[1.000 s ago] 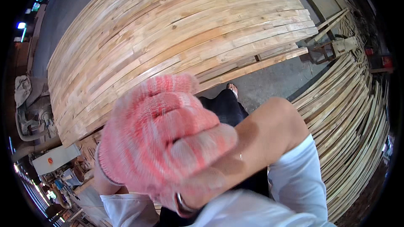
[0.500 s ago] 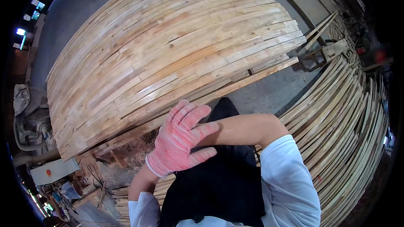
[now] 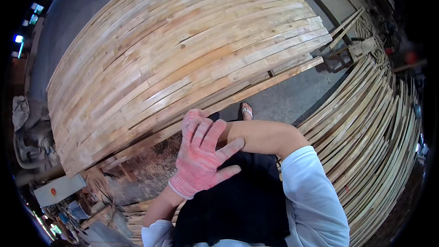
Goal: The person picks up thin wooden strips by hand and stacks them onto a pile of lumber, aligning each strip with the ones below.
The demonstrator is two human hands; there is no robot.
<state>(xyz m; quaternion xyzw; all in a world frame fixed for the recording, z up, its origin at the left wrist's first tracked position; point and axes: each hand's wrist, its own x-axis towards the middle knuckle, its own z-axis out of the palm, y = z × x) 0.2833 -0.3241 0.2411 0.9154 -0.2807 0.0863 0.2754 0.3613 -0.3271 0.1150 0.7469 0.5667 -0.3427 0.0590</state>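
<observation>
My left hand [image 3: 201,158], in a pink-red knitted glove with a pale cuff, lies across the front of my body. Its fingers are spread, and nothing shows in them. My bare right forearm [image 3: 260,137] reaches in from the right and passes behind those fingers. The right hand itself is hidden behind the glove, so its fingers cannot be made out. Just beyond both hands is the near edge of a wide layer of pale wooden strips [image 3: 183,50], laid side by side. A longer strip [image 3: 279,78] sticks out along that near edge.
Many loose thin wooden strips [image 3: 356,142] are heaped at the right. A grey floor [image 3: 292,98] shows between heap and layer, with a sandalled foot [image 3: 247,111] on it. Sawdust [image 3: 151,164] and a pale box [image 3: 59,190] lie at the lower left.
My left hand has shifted slightly right and down, with its fingers spread a little more apart. A sandalled foot has come into sight beyond my right forearm.
</observation>
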